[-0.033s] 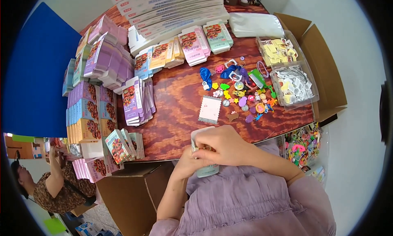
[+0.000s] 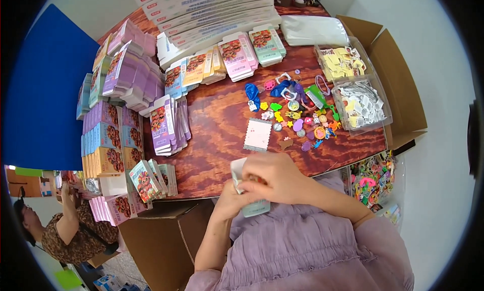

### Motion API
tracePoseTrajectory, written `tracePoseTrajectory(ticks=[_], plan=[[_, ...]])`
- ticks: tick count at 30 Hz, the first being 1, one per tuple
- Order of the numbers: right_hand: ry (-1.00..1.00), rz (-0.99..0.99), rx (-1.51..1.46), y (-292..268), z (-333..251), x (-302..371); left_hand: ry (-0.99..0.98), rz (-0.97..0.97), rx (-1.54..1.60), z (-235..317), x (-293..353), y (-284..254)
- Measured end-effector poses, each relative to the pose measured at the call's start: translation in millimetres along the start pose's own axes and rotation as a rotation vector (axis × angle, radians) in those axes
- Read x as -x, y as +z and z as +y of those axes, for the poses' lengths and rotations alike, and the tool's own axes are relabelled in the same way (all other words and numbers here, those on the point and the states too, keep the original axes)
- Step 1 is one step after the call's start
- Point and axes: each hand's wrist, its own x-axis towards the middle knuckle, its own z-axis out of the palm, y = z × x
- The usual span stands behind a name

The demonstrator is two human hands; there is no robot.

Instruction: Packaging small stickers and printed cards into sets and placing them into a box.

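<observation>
My left hand (image 2: 227,201) is wrapped round a small pale green carton (image 2: 256,210) at the table's front edge. Over the carton's upper part bends my right hand (image 2: 275,174), its fingers closed at the box near a raised white flap. My hands hide most of the carton's printed front, and whatever may be between the right fingertips. Just beyond the hands lies a pale pink packet (image 2: 257,134) with zigzag edges. Several small colourful trinkets (image 2: 298,124) are spread to the right of it.
Stacks of purple cartons (image 2: 169,124) and other coloured boxes line the left and back. Large white boxes (image 2: 212,13) rise behind. Clear trays (image 2: 360,104) of small packets stand at right beside a cardboard box (image 2: 403,84). Another person (image 2: 75,225) is at the far left.
My hands and the carton have shifted very slightly; my right hand still bends over its top. Nothing else has visibly moved on the table.
</observation>
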Motion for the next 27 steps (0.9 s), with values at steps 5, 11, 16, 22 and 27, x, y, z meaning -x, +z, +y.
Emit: tracePoseTrajectory(ticks=[5,11,16,22,27], plan=[[-0.147,0.340,-0.018,-6,37,3,0.219,-0.023,0.337,17,-14,25],[0.009,0.220,-0.342,0,45,8,0.308,0.155,0.290,-18,-25,25],[0.056,0.343,-0.307,6,51,13,0.502,0.435,0.024,-1,-16,37],[0.190,0.384,-0.660,3,36,13,0.591,0.627,-0.581,11,-3,44],[0.108,0.138,-0.746,-7,56,17,0.553,0.487,-0.669,10,-5,31]])
